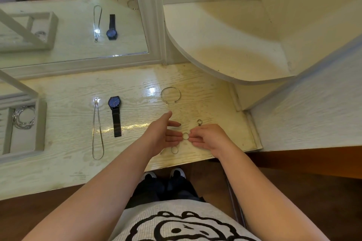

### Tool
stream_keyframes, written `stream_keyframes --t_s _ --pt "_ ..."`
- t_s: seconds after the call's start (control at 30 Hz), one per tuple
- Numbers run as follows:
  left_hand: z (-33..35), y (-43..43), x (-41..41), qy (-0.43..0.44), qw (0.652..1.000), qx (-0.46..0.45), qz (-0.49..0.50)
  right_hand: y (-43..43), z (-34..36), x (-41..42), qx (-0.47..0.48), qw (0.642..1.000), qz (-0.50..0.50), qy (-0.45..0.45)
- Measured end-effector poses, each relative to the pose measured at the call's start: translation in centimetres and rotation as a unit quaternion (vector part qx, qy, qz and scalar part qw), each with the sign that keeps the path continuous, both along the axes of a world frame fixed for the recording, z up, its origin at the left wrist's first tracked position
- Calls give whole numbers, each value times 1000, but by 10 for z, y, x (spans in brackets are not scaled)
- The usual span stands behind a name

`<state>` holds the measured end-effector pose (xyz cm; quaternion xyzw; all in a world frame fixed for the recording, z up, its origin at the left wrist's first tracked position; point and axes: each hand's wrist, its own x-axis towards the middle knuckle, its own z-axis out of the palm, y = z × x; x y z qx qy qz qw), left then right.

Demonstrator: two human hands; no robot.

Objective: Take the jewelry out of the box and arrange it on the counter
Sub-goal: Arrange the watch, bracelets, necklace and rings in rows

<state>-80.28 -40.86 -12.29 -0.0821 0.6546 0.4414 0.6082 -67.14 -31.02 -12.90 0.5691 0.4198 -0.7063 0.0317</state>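
Found ring (185, 136) pinched in right hand (209, 139) above counter (66, 164), open left hand (166, 133) touching it; bangle (170, 95) at 12 o'clock, second ring (174, 150) at 7, watch (115, 115), necklace (97, 129), box (40, 123) toward 9.

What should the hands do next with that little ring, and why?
Probably lay the ring on the counter and let go: the right hand pinches it, the left hand is open, and a free spot shows between the near ring and far ring.
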Motion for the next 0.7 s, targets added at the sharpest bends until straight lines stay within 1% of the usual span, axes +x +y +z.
stream_keyframes --t_s 0.13,0.23,0.43,0.5,0.7 --pt "1 2 4 7 1000 6 11 -7 -9 -3 86 996 31 -23" --pt "4 4 5 27 999 12 13 -10 -10 -5 109 994 19 -19" --pt "10 1 3 114 992 56 -7 -4 2 -12 81 996 -12 22" --pt "11 -2 2 141 988 57 -6 -2 6 -16 70 997 -19 40" --pt "16 -19 -2 163 985 50 16 -7 16 -33 47 994 8 94"
